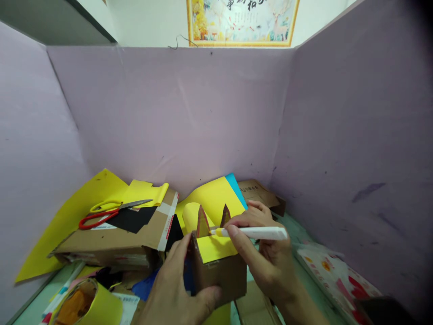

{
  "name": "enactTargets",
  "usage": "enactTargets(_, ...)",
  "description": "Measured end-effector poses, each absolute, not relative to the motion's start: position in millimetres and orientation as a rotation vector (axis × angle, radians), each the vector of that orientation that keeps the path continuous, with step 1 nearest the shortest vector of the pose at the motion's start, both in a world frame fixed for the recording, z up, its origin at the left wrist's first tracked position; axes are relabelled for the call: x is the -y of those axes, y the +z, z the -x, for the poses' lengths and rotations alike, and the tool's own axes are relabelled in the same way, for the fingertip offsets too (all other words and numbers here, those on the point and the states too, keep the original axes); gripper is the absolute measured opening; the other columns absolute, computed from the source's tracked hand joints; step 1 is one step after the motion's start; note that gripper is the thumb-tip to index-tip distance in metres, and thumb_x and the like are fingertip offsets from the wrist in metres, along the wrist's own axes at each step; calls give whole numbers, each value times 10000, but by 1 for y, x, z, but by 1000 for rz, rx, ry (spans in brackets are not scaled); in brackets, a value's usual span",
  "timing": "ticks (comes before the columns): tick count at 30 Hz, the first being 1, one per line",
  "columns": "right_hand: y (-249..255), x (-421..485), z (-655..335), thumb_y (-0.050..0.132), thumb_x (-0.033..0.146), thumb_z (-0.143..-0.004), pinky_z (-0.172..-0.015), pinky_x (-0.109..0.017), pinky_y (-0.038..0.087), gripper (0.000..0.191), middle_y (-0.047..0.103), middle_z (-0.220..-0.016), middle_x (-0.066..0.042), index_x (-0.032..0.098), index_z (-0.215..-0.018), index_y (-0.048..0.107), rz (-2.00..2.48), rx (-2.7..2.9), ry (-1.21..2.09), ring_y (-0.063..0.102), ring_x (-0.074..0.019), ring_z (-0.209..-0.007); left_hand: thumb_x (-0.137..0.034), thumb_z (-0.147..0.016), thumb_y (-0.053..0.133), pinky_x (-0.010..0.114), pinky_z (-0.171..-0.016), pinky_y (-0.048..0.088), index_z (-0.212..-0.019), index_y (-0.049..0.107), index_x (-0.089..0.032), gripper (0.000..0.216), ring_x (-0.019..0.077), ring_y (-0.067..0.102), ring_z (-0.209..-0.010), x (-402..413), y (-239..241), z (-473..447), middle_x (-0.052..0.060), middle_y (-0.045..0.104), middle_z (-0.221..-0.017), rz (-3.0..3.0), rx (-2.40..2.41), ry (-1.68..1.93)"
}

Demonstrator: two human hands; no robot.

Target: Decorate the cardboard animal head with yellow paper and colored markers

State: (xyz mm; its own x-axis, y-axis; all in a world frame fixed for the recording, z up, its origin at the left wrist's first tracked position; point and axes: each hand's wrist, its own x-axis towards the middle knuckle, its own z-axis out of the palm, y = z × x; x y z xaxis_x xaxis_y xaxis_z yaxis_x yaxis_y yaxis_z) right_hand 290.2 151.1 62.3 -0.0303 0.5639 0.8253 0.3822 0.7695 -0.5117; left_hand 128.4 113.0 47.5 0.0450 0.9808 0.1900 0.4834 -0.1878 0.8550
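A small cardboard box (221, 277) with yellow paper (216, 248) on its top is in front of me. Two pointed cardboard triangles stand up from it like ears; the left ear (203, 223) has a reddish edge and yellow colouring. My left hand (179, 282) grips the box, thumb on the near face and fingers along its left side. Between the thumb and fingers of my right hand (262, 243) is a white marker (267, 233) with a yellow tip end. Its tip is at the lower right edge of the left ear. My right hand partly hides the right ear.
Red and yellow scissors (118, 211) lie on a larger cardboard box (135, 237) at the left, beside black paper (133, 220). Yellow sheets (216, 194) lean at the back. A yellow-wrapped tube (104, 302) stands front left. Plastic-wrapped packaging (334, 275) lies right. Purple panels surround the table.
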Motion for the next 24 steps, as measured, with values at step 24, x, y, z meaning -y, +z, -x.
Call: enactTargets(24, 63, -155, -307, 592, 218, -841, -987, -416, 332, 102, 696, -783, 35, 274, -874, 670, 748, 1473, 184, 619, -159, -770, -337, -628, 627, 485, -1042, 347, -1327, 431, -168, 745, 338, 472, -1231, -113, 45, -127, 137, 541, -1323, -1699, -1492, 1068)
